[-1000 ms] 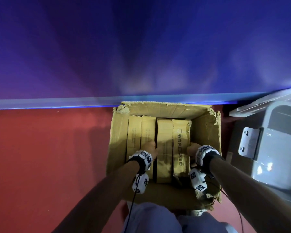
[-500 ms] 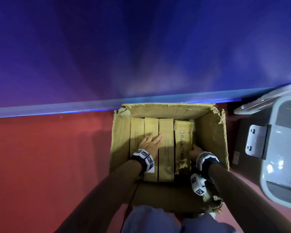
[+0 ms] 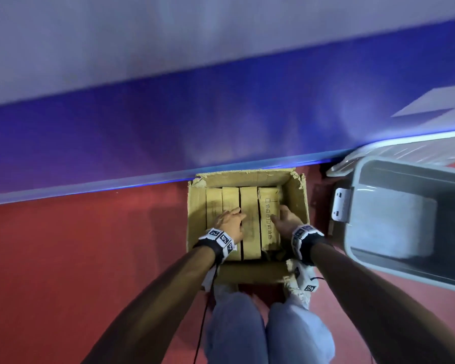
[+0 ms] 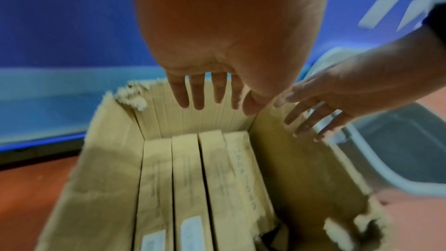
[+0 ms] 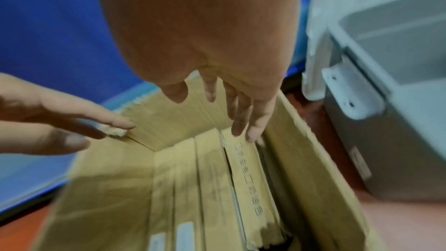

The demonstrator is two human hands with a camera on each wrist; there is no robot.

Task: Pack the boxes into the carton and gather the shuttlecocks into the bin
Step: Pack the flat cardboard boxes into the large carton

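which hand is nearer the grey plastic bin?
Right. The right hand is over the right side of the brown cardboard carton, the side beside the grey plastic bin; the left hand is over its left-side boxes.

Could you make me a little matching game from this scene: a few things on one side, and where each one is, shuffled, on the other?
Things:
1. boxes
2. bin
3. left hand
4. carton

Places:
A. on the red floor against the blue wall
B. right of the carton
C. standing side by side inside the carton
D. open above the left-side boxes

Pairs: 1-C, 2-B, 3-D, 4-A
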